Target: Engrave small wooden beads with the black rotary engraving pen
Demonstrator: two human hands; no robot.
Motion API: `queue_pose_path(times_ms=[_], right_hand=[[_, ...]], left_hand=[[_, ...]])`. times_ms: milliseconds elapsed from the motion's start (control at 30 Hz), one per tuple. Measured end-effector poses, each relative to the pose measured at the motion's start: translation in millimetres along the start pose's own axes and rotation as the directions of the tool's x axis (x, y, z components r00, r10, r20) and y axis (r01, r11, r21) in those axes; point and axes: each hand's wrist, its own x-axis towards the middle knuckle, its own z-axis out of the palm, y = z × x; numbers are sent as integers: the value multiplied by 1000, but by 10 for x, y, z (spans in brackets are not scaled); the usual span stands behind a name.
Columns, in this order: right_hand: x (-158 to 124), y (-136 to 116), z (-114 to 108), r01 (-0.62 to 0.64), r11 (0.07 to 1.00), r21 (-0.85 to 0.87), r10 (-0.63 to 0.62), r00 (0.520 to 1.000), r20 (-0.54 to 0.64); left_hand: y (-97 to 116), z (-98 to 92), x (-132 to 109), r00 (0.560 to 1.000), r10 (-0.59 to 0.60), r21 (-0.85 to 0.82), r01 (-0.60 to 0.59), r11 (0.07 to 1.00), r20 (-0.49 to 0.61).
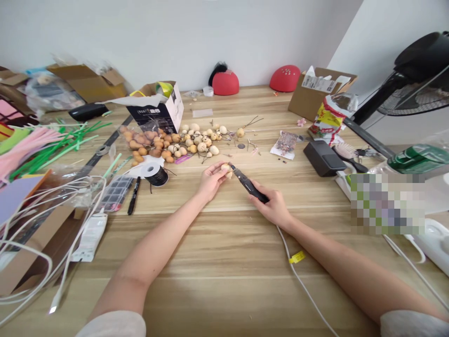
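Observation:
My left hand point(211, 180) pinches a small pale, rounded piece point(228, 170) that looks like one of the nut-like balls on the table. Wrapped round the black body of a corded rotary tool point(249, 185), my right hand point(272, 204) points its tip at that pale ball. Tip and ball meet or nearly meet; I cannot tell if they touch. From the tool a white cord point(302, 276) with a yellow tag runs toward the front edge. Beyond my hands lies a pile of pale balls point(201, 140), with brown ones point(149, 141) partly in a clear bag.
A spool of black cord point(156, 175) and a black marker point(133, 196) lie left, near tangled white cables point(52, 201) and pipe cleaners point(38, 150). On the right are a black box point(324, 158), a hairbrush point(351, 157), a snack bag point(328, 119) and a fan point(417, 75).

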Motion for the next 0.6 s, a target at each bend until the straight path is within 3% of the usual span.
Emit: queue_pose_path(times_ms=[600], right_hand=[[6, 6, -4, 3, 1000, -21, -3, 1000, -14]], left_hand=[[-14, -26, 18, 1000, 5, 2, -5, 1000, 15]])
